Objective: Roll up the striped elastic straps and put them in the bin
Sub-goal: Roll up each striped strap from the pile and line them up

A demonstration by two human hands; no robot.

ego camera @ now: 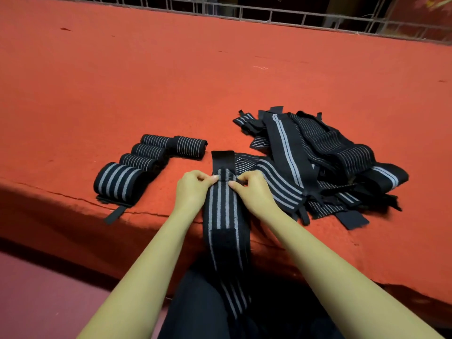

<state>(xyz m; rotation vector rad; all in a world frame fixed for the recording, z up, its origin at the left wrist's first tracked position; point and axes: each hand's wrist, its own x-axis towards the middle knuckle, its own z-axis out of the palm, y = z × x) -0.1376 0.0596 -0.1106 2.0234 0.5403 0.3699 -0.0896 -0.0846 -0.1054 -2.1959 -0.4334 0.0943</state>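
Head cam: my left hand [193, 189] & right hand [254, 192] both pinch the striped strap [223, 211] on the red ledge [122, 81]. Rolled straps [144, 165] lie to the left, loose pile [325, 157] to the right.

Black strap [223, 211] with grey lengthwise stripes, left of it black rolls [144, 162] ringed with pale stripes, right of it a black-and-grey striped heap [325, 157], red-orange cloth [171, 81] underneath

A black strap [226, 216] with pale grey stripes lies lengthwise over the near edge of the surface [146, 81]. The left hand [193, 189] and right hand [254, 192] pinch it near its far end. Five rolled straps [146, 162] cluster to its left. To its right sits a heap of unrolled straps [318, 157], seemingly touching it.
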